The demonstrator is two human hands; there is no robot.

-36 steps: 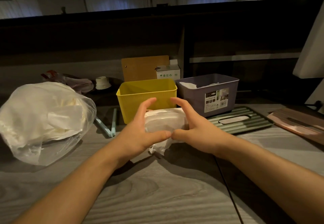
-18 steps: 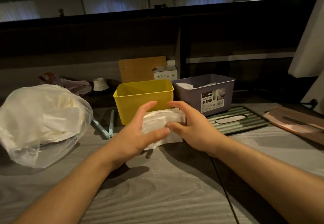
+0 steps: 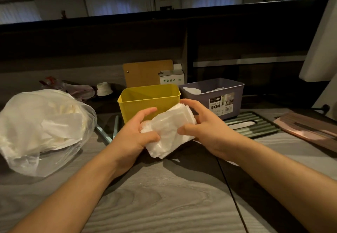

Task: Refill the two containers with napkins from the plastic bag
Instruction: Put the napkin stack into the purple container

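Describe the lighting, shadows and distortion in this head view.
Head view: dim, warm light; the forearms cast soft shadows on the grey table; wide-angle bending curves the dark shelf edge; the napkin stack and plastic bag look bright and slightly washed out.

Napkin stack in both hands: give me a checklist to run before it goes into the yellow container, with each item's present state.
1. Grip on the napkin stack: left hand and right hand both hold it, one at each end. Ok.
2. Stack orientation: tilted, not level with the opening. Not ok.
3. Yellow container open on top and upright, just behind the stack. Ok.
4. Room inside the yellow container: the inner walls in view are bare, the bottom is hidden. Cannot tell.
5. Purple container: already shows white napkins inside. Ok.
6. Plastic bag has napkins left for later. Ok.
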